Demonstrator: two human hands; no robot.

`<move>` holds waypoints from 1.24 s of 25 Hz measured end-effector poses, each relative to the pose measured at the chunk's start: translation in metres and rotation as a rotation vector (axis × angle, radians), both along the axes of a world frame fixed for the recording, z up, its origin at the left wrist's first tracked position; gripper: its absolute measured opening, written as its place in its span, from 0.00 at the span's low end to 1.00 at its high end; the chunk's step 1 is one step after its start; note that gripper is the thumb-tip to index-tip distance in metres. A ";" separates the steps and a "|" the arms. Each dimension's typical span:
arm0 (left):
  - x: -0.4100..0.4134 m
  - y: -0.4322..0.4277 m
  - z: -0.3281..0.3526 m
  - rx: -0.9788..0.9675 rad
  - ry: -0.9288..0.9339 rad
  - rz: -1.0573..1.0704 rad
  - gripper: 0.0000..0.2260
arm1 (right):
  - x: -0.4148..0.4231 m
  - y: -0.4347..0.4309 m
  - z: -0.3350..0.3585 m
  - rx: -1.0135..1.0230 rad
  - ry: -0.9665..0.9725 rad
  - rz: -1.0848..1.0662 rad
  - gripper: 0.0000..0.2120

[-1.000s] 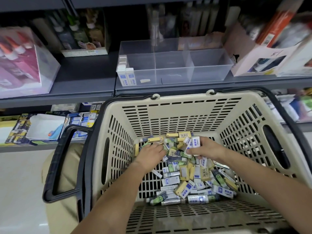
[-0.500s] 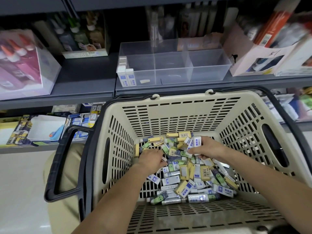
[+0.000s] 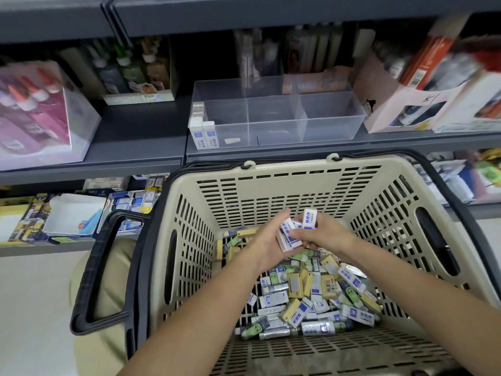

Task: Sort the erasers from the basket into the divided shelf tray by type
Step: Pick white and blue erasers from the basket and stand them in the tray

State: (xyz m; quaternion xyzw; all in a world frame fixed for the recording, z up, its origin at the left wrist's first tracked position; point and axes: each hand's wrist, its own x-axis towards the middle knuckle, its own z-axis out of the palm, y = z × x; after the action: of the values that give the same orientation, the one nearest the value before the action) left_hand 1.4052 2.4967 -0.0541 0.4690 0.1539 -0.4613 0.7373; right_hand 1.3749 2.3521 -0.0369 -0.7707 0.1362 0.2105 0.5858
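Note:
A beige basket point(image 3: 298, 185) holds a pile of loose erasers point(image 3: 311, 291) in white-blue, yellow and green wrappers. Both hands are raised together above the pile. My left hand point(image 3: 264, 246) and my right hand point(image 3: 322, 232) jointly grip a small bunch of white-and-blue erasers point(image 3: 290, 234); one eraser point(image 3: 310, 219) sticks up from the right fingers. The clear divided tray point(image 3: 276, 115) stands on the grey shelf behind the basket. White-blue erasers point(image 3: 204, 132) stand upright in its left compartment. The other compartments look bare.
A black basket handle point(image 3: 100, 270) hangs down at the left. Boxes of glue bottles point(image 3: 38, 115) sit at the left of the shelf, pink and white cartons point(image 3: 423, 99) at the right. A lower shelf point(image 3: 81, 213) carries more stationery boxes.
Both hands have lifted out of the eraser pile and come together, now holding several white-blue erasers between them. The view has tilted slightly.

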 end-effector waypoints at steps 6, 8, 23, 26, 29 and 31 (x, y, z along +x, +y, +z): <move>0.012 0.006 0.024 -0.022 0.005 0.125 0.16 | 0.012 -0.002 0.030 -0.059 -0.143 -0.037 0.14; 0.018 0.011 0.038 -0.030 -0.005 0.116 0.15 | 0.015 0.000 0.042 -0.055 -0.183 -0.083 0.12; 0.088 0.100 0.129 0.195 -0.696 0.515 0.06 | 0.123 0.053 0.151 -0.267 -0.669 -0.113 0.09; 0.103 0.106 0.127 0.199 -0.655 0.687 0.05 | 0.165 0.076 0.161 -0.639 -0.747 0.012 0.07; 0.107 0.108 0.119 0.225 -0.619 0.714 0.05 | 0.195 0.098 0.156 -0.782 -0.655 0.209 0.10; 0.110 0.109 0.117 0.228 -0.614 0.698 0.05 | 0.206 0.106 0.152 -0.748 -0.587 0.254 0.08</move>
State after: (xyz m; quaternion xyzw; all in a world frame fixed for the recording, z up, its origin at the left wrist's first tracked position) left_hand 1.5148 2.6059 0.0625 0.5816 0.1269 -0.0066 0.8035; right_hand 1.5809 2.4577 0.1149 -0.9655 -0.0634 -0.0094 0.2524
